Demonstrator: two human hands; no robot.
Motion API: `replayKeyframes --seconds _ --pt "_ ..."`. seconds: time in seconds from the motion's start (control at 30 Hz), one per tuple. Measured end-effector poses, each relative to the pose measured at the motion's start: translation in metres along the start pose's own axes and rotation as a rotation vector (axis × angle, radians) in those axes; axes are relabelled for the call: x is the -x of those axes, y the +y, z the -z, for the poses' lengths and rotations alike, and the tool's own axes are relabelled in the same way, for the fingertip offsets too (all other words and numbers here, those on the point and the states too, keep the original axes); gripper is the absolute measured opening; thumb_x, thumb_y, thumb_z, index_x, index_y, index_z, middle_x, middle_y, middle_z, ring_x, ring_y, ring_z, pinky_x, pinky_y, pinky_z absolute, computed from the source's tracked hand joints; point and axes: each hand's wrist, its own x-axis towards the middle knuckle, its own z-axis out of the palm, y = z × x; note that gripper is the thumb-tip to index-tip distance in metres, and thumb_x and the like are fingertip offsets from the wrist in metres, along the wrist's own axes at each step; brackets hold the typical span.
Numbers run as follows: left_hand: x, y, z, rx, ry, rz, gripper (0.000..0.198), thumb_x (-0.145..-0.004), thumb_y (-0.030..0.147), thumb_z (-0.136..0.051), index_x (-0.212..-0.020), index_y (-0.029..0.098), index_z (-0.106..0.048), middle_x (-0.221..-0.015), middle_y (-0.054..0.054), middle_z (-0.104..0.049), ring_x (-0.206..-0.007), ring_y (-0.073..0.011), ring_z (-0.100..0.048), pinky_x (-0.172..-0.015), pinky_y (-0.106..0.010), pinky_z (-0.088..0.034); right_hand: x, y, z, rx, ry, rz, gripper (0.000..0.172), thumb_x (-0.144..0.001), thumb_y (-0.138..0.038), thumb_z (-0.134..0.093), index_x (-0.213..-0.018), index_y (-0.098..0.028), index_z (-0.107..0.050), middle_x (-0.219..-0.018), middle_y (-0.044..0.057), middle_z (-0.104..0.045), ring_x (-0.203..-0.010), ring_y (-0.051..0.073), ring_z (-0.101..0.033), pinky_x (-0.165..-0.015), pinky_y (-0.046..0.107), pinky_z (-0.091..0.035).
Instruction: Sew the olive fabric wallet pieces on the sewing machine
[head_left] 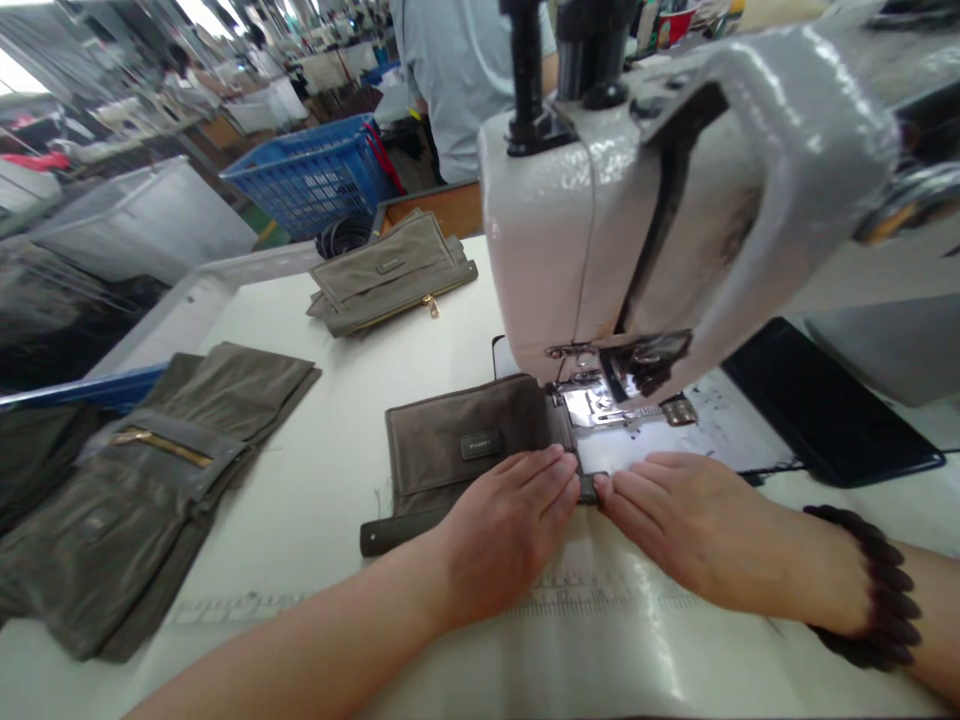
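Note:
An olive fabric pouch panel [435, 440] with a small label lies on the white table, its right edge at the presser foot of a sewing machine [600, 240]. My left hand [517, 520] rests flat on the panel's lower right part, fingers stretched toward the needle. Just right of it, my right hand [675, 510] has its fingertips and thumb closed at the end of the panel's bottom strip [590, 488]. Dark beads circle my right wrist. The fingers partly cover the strip, and the panel's edge under the foot is hard to make out.
More olive pieces lie behind: a stack with a zipper [394, 265] and a folded pile [172, 470] at left. A black phone-like slab [832, 400] sits right of the needle. A printed ruler [577, 600] crosses the table. Beyond stand a blue crate [315, 175] and a person [457, 90].

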Motion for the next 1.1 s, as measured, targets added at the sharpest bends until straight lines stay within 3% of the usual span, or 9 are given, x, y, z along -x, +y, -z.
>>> replayKeyframes --seconds 0.23,0.5,0.67,0.8,0.93,1.0,1.1 --pt "-0.008 -0.015 -0.006 -0.028 0.073 0.005 0.031 -0.089 0.011 -0.03 -0.099 0.003 -0.058 -0.105 -0.012 -0.063 -0.102 -0.0198 -0.057 -0.088 -0.031 -0.049 -0.007 0.01 -0.005 0.019 0.035 -0.059 0.026 -0.08 -0.004 -0.031 -0.073 -0.012 -0.054 -0.062 0.005 -0.05 -0.052 0.017 -0.042 -0.049 0.03 -0.026" --pt "-0.013 -0.031 -0.008 -0.031 0.011 -0.008 0.026 -0.088 0.01 -0.035 -0.103 0.004 -0.056 -0.107 -0.011 -0.062 -0.104 -0.018 -0.056 -0.092 -0.029 -0.047 -0.013 0.021 -0.011 0.077 0.044 -0.067 0.027 -0.08 -0.002 -0.03 -0.076 -0.011 -0.055 -0.066 0.007 -0.054 -0.056 0.018 -0.047 -0.051 0.03 -0.031" --pt "-0.019 -0.04 -0.006 -0.016 0.044 0.018 0.028 -0.089 0.011 -0.032 -0.098 0.005 -0.058 -0.099 -0.011 -0.063 -0.089 -0.0167 -0.061 -0.082 -0.027 -0.052 -0.014 0.023 -0.011 0.029 0.022 -0.186 0.025 -0.078 -0.002 -0.033 -0.077 -0.012 -0.055 -0.067 0.006 -0.055 -0.056 0.016 -0.048 -0.049 0.027 -0.028" --pt "-0.021 -0.042 -0.004 0.006 0.051 0.013 0.028 -0.089 0.012 -0.034 -0.096 0.005 -0.059 -0.093 -0.011 -0.064 -0.082 -0.0167 -0.063 -0.077 -0.027 -0.053 -0.014 0.022 -0.013 -0.028 0.017 -0.281 0.022 -0.083 -0.008 -0.035 -0.075 -0.015 -0.055 -0.065 0.004 -0.054 -0.055 0.015 -0.048 -0.048 0.027 -0.023" --pt "-0.02 -0.043 -0.005 0.053 0.051 0.037 0.026 -0.087 0.012 -0.037 -0.098 0.005 -0.06 -0.095 -0.011 -0.065 -0.086 -0.0174 -0.063 -0.08 -0.027 -0.053 -0.013 0.021 -0.012 0.073 0.093 -0.339 0.027 -0.089 -0.022 -0.036 -0.072 -0.016 -0.056 -0.06 0.002 -0.054 -0.05 0.015 -0.046 -0.046 0.028 -0.019" --pt "-0.021 -0.044 -0.005 0.102 0.047 0.068 0.025 -0.087 0.012 -0.039 -0.097 0.005 -0.061 -0.094 -0.01 -0.066 -0.089 -0.0174 -0.063 -0.082 -0.027 -0.052 -0.013 0.023 -0.012 0.123 0.129 -0.395 0.029 -0.09 -0.031 -0.037 -0.08 -0.016 -0.06 -0.058 0.003 -0.055 -0.05 0.015 -0.046 -0.047 0.027 -0.02" --pt "-0.024 -0.048 -0.002 0.221 0.044 0.143 0.021 -0.086 0.012 -0.043 -0.095 0.008 -0.062 -0.093 -0.007 -0.068 -0.092 -0.0163 -0.062 -0.084 -0.026 -0.051 -0.012 0.027 -0.012 0.082 0.081 -0.488 0.031 -0.088 -0.038 -0.041 -0.097 -0.017 -0.061 -0.061 0.004 -0.057 -0.051 0.016 -0.047 -0.049 0.027 -0.025"
